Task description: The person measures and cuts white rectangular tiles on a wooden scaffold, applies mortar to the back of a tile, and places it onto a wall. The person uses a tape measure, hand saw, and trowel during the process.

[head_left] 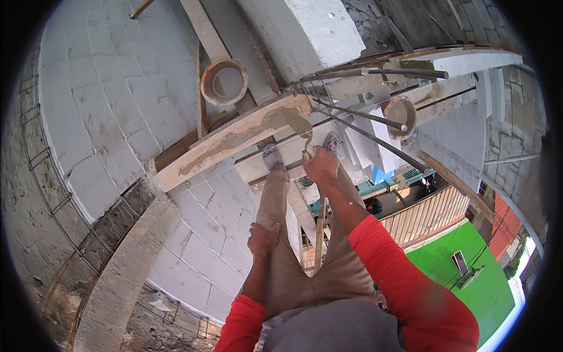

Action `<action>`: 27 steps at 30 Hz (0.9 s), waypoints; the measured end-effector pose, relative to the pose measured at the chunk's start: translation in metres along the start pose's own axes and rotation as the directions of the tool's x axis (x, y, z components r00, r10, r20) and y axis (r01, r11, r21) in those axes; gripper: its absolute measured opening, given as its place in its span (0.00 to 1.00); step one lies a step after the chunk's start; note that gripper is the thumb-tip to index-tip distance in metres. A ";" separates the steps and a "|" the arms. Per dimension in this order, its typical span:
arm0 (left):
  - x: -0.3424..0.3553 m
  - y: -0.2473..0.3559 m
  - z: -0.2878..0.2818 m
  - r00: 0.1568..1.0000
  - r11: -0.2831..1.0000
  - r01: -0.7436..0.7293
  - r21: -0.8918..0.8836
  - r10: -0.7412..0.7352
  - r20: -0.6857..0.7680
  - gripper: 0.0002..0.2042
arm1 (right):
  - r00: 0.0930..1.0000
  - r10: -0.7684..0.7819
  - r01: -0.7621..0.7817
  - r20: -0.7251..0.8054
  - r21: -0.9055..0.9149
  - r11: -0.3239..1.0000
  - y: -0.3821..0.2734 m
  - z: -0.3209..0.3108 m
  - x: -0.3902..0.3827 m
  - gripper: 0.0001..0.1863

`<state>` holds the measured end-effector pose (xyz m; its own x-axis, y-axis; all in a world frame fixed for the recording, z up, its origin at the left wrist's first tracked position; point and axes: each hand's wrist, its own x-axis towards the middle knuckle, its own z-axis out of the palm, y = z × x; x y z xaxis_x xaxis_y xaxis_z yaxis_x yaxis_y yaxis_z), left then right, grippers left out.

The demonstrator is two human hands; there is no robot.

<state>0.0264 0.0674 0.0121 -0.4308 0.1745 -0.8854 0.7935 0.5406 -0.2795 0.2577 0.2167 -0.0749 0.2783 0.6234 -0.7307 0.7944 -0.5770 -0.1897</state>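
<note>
My right hand is closed on a trowel, whose mortar-smeared blade lies over a pale plank streaked with grey mortar. My left hand grips my left trouser leg at the knee, fingers curled. A thin line runs along the plank's near side. My two feet, in patterned footwear, are on narrow boards below the plank, one either side of the trowel.
Two mortar buckets flank the plank. Dark rods jut at right beside white blocks. Wire reinforcement lines the left. Gaps between boards show a drop toward a green building and corrugated roofing.
</note>
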 end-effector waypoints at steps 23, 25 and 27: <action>0.041 -0.017 -0.025 0.973 0.966 -0.209 0.150 0.220 -0.065 0.48 | 0.951 0.308 -0.263 -0.017 0.475 0.840 0.147 -0.059 -0.048 0.29; 0.039 -0.017 -0.027 0.963 0.958 -0.238 0.157 0.254 -0.088 0.47 | 0.915 0.404 -0.373 0.012 0.412 0.831 0.197 -0.085 -0.049 0.29; 0.037 -0.013 -0.031 0.953 0.945 -0.268 0.185 0.289 -0.093 0.47 | 0.863 0.505 -0.458 -0.006 0.415 0.787 0.256 -0.107 -0.041 0.27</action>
<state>-0.0128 0.0921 -0.0058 -0.2213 0.3984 -0.8901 0.9453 0.3121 -0.0953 0.5075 0.1004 -0.0232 0.6447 0.2495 -0.7226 0.2736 -0.9579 -0.0867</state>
